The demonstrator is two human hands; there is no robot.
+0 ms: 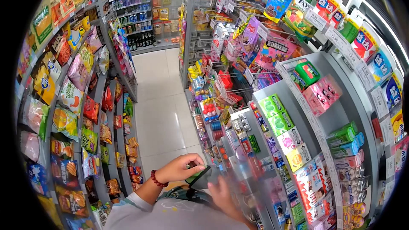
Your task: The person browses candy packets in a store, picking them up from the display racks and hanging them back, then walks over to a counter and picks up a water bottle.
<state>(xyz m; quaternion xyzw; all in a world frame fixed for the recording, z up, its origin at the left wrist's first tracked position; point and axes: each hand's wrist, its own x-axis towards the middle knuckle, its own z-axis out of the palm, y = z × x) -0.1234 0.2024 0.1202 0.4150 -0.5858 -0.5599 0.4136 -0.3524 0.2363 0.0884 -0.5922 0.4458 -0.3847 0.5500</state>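
Observation:
My left hand [183,168], with a red beaded bracelet [158,179] at the wrist, is in front of my body with its fingers curled. Its fingertips close on the upper edge of a dark, flat thing with a green side [197,176], whose kind I cannot make out. Just to the right is my right hand [222,194], smeared by motion. Its fingers are too blurred to show whether they grip anything.
Shelves of bagged snacks [70,93] line the left of a tiled aisle [157,102]. On the right, close to my right arm, stand racks with green gum boxes [277,115], hanging candy bags [272,51] and tubs [327,3]. Drink shelves [136,17] stand at the far end.

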